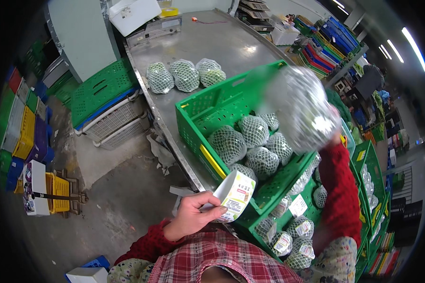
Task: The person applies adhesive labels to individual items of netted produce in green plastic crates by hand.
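Observation:
My left hand (196, 214) pinches the rim of a roll of printed labels (237, 197) between thumb and fingers. A round vegetable in white foam netting and clear film (304, 108) is held up by my right hand (336, 137), blurred by motion and mostly hiding that hand. Below it, a green crate (186, 120) on the metal table holds several more netted vegetables (255, 132). Nearer me, a second green crate (262, 219) contains netted vegetables with labels stuck on them (283, 243). Three netted vegetables (184, 75) stand in a row on the table, left of the far crate.
The metal table (212, 42) has a raised rim along its left side. A scale (155, 30) with a white box sits at its far end. Left stand stacked crates with a green lid (101, 92). More green crates (370, 174) are at the right, beyond my right arm.

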The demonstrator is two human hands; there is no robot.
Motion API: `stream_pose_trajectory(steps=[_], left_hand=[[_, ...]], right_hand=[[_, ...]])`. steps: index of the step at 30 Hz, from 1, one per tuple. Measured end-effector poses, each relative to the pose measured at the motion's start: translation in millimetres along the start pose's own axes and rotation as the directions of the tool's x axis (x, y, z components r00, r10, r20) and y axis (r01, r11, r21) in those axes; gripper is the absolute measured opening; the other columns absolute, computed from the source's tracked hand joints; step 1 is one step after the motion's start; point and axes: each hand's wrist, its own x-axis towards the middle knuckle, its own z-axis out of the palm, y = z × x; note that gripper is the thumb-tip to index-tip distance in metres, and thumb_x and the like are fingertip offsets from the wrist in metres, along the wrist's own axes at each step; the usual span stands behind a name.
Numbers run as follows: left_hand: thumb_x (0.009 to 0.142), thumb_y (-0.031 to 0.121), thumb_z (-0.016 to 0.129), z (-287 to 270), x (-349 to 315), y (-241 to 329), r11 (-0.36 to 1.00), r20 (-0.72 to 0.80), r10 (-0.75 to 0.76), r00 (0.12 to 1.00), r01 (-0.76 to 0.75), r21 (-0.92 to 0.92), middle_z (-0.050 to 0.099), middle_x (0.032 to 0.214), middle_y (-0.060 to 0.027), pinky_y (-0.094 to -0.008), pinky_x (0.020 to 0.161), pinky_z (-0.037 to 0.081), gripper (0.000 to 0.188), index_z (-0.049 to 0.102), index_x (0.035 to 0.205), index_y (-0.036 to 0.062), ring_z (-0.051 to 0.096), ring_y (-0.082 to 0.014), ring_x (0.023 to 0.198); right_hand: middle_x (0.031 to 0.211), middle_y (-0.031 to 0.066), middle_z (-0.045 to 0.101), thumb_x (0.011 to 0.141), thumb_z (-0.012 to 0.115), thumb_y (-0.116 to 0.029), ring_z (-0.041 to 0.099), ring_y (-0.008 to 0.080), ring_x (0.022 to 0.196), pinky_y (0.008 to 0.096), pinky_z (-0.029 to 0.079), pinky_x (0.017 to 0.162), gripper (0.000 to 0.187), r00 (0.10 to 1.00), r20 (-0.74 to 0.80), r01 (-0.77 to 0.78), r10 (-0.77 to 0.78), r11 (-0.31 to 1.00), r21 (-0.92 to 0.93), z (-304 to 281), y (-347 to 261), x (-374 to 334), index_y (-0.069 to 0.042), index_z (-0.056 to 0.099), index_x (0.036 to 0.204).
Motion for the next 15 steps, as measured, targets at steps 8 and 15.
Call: stream_pose_trajectory(steps=[8,15], left_hand=[[0.085,0.002,0.071,-110.6,-6.5,3.8,1.000,-0.354,0.006,0.935,0.003,0.026,0.068,0.082,-0.0059,-0.0241,0.067,0.050,0.009,0.064,0.086,-0.0035,0.063,-0.0087,0.075],[0.087,-0.003,0.064,-158.2,0.0,-13.7,0.999,-0.571,0.033,0.820,-0.003,0.054,0.060,0.102,-0.0074,-0.0240,0.074,0.047,0.005,0.062,0.091,-0.0049,0.059,-0.0102,0.087]], right_hand=[[0.112,0.0138,0.065,0.090,0.058,-0.027,0.064,0.0243,0.100,0.0370,0.051,0.085,0.040,0.891,0.386,0.068,0.238,0.771,-0.633,178.8,112.6,256.1,-0.003,0.058,0.121],[0.093,0.0197,0.067,0.067,0.078,-0.031,0.065,0.0385,0.090,0.0463,0.051,0.080,0.067,0.623,0.529,0.725,0.576,-0.171,-0.667,242.9,270.1,283.6,-0.014,0.049,0.125]])
